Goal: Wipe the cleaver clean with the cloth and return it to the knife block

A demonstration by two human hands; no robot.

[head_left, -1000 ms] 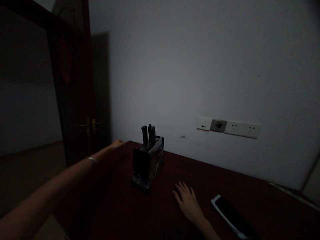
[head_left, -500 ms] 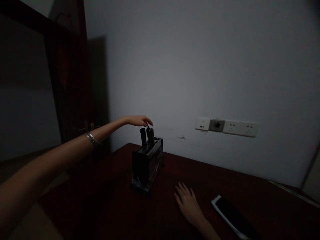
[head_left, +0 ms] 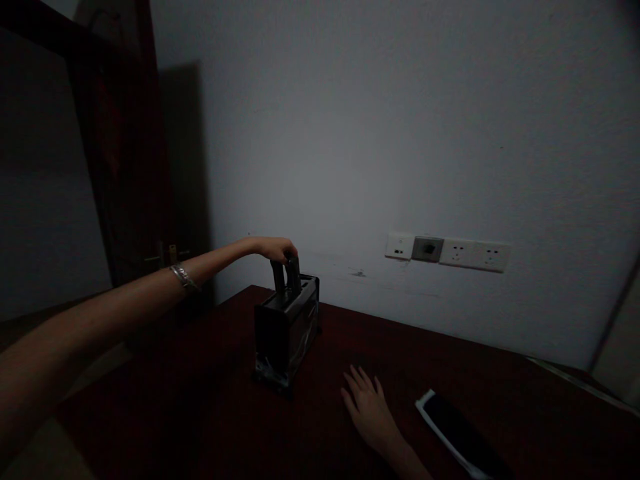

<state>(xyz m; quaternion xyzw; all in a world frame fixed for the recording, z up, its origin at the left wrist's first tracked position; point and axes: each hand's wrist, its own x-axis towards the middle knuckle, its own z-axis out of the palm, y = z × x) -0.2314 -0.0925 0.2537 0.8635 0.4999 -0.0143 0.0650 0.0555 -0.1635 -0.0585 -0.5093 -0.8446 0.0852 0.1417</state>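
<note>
A dark, boxy knife block [head_left: 287,333] with a glossy side stands on the table, with several dark-handled knives [head_left: 279,279] upright in its top slots. From above, my left hand [head_left: 277,249] has its fingers curled round the top of a knife handle [head_left: 294,267]. The blades are hidden inside the block, and the fingertips are partly out of sight. To the right of the block, my right hand [head_left: 373,413] lies flat on the tabletop, fingers spread, holding nothing.
The dark reddish table [head_left: 400,343] runs along a pale wall with a row of sockets [head_left: 447,253]. Right of my right hand lies a long dark object with a pale edge [head_left: 450,427]. A dark door [head_left: 145,167] with a handle stands at the left.
My left hand has come down from just above the knife handles and closed round one. The whole view has shifted slightly. My right hand keeps its place on the table.
</note>
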